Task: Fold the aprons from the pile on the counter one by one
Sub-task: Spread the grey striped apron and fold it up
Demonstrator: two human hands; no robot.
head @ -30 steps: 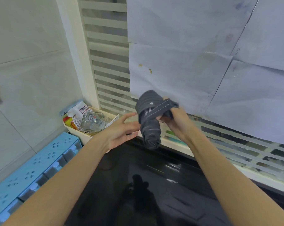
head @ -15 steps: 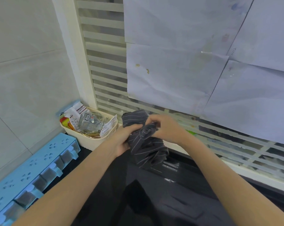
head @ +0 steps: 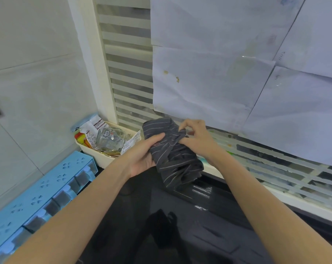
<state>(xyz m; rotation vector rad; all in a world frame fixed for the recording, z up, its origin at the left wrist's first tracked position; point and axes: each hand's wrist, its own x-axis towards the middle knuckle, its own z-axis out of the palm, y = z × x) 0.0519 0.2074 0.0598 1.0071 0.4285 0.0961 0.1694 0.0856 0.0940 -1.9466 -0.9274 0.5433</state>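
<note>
A dark grey pinstriped apron (head: pixel 172 157), rolled into a thick bundle, hangs in the air just above the back of the black counter (head: pixel 180 235). My left hand (head: pixel 144 155) cups the bundle's left side, with its thumb laid across the cloth. At the bundle's upper right my right hand (head: pixel 194 138) pinches a fold or strap of the fabric with curled fingers. The pile of aprons is out of view.
A cream basket (head: pixel 96 157) full of packets and a glass jar stands at the back left by the window frame. A light blue organiser with small drawers (head: pixel 41 193) runs along the left wall. Paper sheets (head: pixel 209 77) cover the striped window behind.
The bundle has come down from in front of the paper to just above the counter. My left hand, open beside it before, now holds its left side.
</note>
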